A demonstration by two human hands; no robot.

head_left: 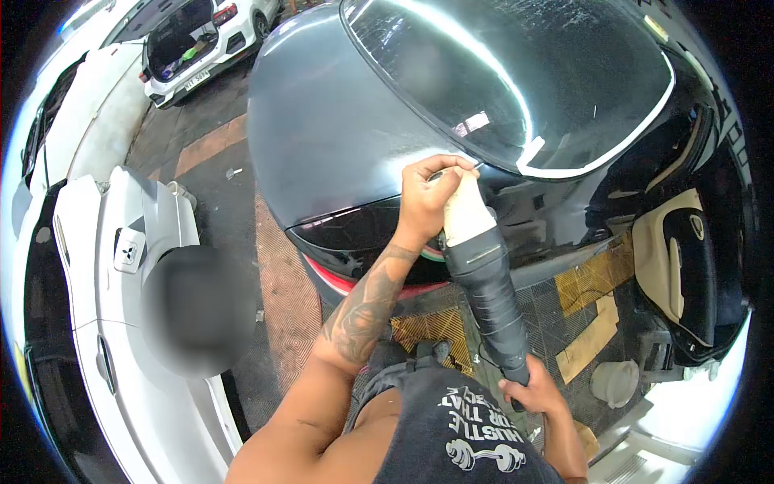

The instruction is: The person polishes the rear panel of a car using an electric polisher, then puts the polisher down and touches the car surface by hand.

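Power tool (pixel 488 290): is lying aslant between the two hands, its pale head (pixel 470 214) sitting at the bodywork of the dark car (pixel 322 129), below the window (pixel 516 64); its working face is perhaps bearing on the panel, the underside being hidden
Left hand (pixel 431 189): is closing over the pale head, thumb and fingers bending inward around its far end
Right hand (pixel 536 389): is wrapping around the rear handle, close to the body
Dark car: is carrying a white strip (pixel 564 173) along the window's lower edge, just beside the pale head
Step in hand: both hands are steadying and guiding the power tool at the panel, by judgement
Next move: is calling for paired hand motion, the head staying level and off the white strip
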